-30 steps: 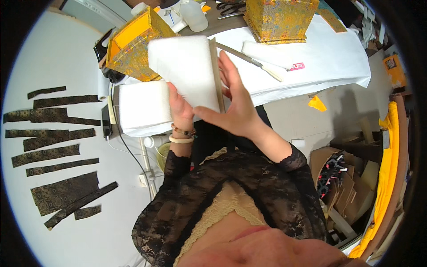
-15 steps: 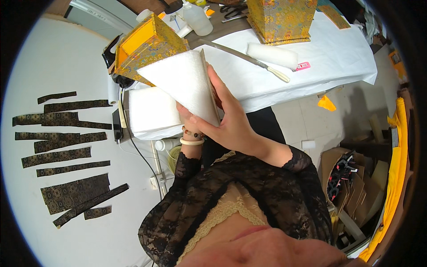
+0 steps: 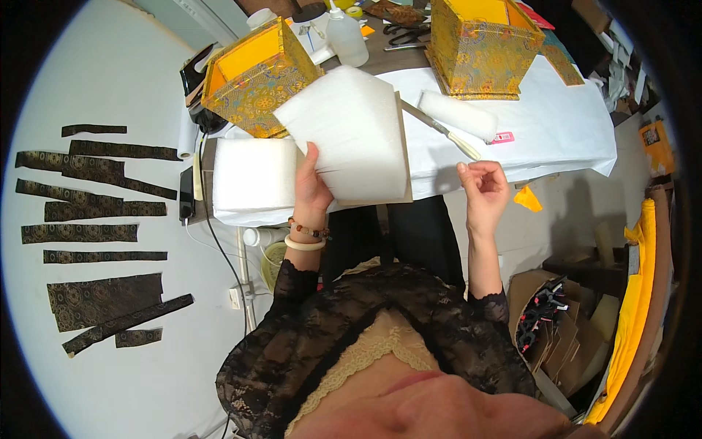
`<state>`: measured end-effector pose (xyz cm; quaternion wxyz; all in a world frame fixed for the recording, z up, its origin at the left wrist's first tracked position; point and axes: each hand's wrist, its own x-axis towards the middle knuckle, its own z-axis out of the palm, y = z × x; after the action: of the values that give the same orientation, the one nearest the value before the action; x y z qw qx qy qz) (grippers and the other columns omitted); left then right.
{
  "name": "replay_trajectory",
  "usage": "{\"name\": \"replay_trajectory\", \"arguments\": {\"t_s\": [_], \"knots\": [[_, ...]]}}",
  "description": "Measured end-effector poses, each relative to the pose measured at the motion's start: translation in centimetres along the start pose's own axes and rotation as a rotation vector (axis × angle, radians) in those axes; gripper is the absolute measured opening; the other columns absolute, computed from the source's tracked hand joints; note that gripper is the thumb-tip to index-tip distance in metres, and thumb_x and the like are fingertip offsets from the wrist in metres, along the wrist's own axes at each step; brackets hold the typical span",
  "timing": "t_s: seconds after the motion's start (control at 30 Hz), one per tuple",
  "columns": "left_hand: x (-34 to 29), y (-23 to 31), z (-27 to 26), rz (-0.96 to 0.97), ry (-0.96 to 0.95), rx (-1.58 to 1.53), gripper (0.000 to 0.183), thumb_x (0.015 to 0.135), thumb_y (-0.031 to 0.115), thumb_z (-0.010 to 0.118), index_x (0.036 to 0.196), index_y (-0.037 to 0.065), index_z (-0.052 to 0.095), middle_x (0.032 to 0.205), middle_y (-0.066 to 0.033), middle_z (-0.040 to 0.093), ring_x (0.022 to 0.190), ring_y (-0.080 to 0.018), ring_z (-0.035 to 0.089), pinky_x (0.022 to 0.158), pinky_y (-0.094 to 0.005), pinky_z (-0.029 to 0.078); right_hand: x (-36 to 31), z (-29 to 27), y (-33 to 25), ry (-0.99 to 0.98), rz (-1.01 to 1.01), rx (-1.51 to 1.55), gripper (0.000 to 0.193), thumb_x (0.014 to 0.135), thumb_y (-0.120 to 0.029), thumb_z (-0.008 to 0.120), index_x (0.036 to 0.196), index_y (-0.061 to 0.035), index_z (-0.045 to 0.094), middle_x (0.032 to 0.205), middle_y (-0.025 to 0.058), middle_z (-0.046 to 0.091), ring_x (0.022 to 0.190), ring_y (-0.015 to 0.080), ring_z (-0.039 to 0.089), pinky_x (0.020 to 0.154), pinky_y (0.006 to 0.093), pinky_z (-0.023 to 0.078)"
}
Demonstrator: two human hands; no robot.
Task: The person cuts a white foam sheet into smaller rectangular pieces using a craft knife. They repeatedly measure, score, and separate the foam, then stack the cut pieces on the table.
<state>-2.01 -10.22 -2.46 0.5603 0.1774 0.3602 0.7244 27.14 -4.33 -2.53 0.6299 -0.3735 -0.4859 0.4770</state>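
A tilted block of white foam (image 3: 351,135) is gripped at its lower left by my left hand (image 3: 313,183), thumb across its face. A thin brownish board edge (image 3: 403,146) shows along its right side. Off to the right, apart from the foam, my right hand (image 3: 484,192) is raised with fingers curled toward the thumb and nothing visible in them. Just beyond it lies a long knife (image 3: 462,145) with a pale handle, its blade partly hidden by the foam. A white foam roll (image 3: 458,115) rests beside the knife. Another white foam piece (image 3: 254,174) lies left of my left hand.
Two gold brocade boxes stand at the back, one tilted at left (image 3: 256,91) and one at right (image 3: 482,62). A squeeze bottle (image 3: 346,36) and scissors (image 3: 406,34) are between them. Dark patterned fabric strips (image 3: 106,256) lie on a white surface at left.
My right hand has let go of the foam and moved right. My left hand keeps hold of the foam, which has shifted right and now shows a broader face.
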Motion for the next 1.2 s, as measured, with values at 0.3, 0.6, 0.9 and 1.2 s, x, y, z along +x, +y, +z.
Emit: {"name": "replay_trajectory", "arguments": {"t_s": [0.3, 0.6, 0.9, 1.2], "knots": [[-0.9, 0.7, 1.5, 0.192, -0.024, 0.264, 0.073, 0.098, 0.030, 0.067, 0.155, 0.005, 0.029, 0.148, -0.0122, 0.048, 0.134, -0.0275, 0.049, 0.112, -0.0443, 0.041, -2.7, -7.6, 4.7, 0.054, 0.149, -0.327, 0.016, 0.088, -0.001, 0.075, 0.104, 0.0000, 0.073, 0.075, -0.0022, 0.064, 0.068, 0.0041, 0.056, 0.064, 0.0195, 0.046], [-2.9, 0.0, 2.2, 0.714, -0.166, 0.784, 0.106, 0.087, 0.022, 0.081, 0.161, 0.002, 0.007, 0.149, -0.0177, 0.043, 0.131, -0.0244, 0.051, 0.106, -0.0400, 0.046, -6.6, -14.1, 10.1, 0.124, 0.304, -0.540, 0.016, 0.088, 0.003, 0.071, 0.104, 0.0025, 0.073, 0.082, 0.0040, 0.072, 0.070, 0.0084, 0.064, 0.067, 0.0243, 0.054], [-3.0, -0.9, 0.1, 1.021, -0.296, 0.998, 0.109, 0.079, 0.008, 0.085, 0.161, 0.003, 0.013, 0.139, -0.0165, 0.054, 0.120, -0.0270, 0.061, 0.101, -0.0404, 0.050, -7.3, -16.6, 11.1, 0.091, 0.316, -0.774, 0.009, 0.085, -0.006, 0.077, 0.088, -0.0008, 0.070, 0.070, 0.0026, 0.068, 0.063, 0.0082, 0.061, 0.062, 0.0243, 0.051], [-3.6, -1.0, -2.6, 0.566, 0.032, 0.485, 0.094, 0.091, 0.017, 0.074, 0.161, 0.006, 0.013, 0.143, -0.0156, 0.049, 0.126, -0.0251, 0.053, 0.103, -0.0447, 0.048, -6.3, -15.8, 10.6, -0.020, -0.293, -1.322, 0.029, 0.089, -0.010, 0.071, 0.118, -0.0066, 0.071, 0.107, 0.0171, 0.074, 0.099, 0.0288, 0.072, 0.091, 0.0367, 0.056]]}}
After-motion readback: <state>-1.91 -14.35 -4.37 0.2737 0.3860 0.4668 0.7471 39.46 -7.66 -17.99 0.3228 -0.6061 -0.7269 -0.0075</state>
